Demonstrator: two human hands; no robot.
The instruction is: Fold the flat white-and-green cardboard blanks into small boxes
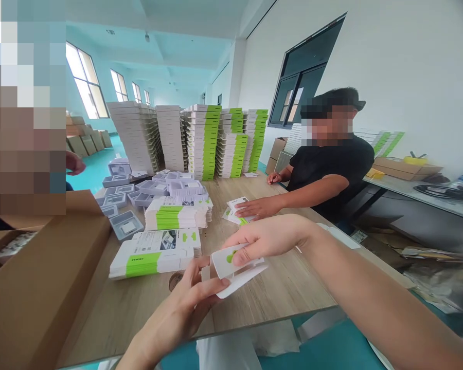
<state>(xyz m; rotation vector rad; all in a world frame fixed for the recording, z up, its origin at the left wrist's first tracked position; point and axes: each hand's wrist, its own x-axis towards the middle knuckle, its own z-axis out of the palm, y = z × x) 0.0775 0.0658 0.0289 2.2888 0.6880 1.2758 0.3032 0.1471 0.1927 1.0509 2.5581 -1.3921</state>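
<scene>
Fingers of left hand (pixel 181 308) and right hand (pixel 268 239) grasping white carton (pixel 235 270), green mark on it; left fingers along lower edge, right fingers over top. Carton held above wooden table (pixel 285 288), near its front edge. Just left: green-banded boxes (pixel 154 259) lying flat, plastic trays (pixel 125 226) beyond. Brown cardboard box (pixel 42 272) at table's left end. Co-worker (pixel 332 174) opposite, hand (pixel 256 208) resting on white cards (pixel 235 210). Tall box stacks (pixel 202 141) behind.
</scene>
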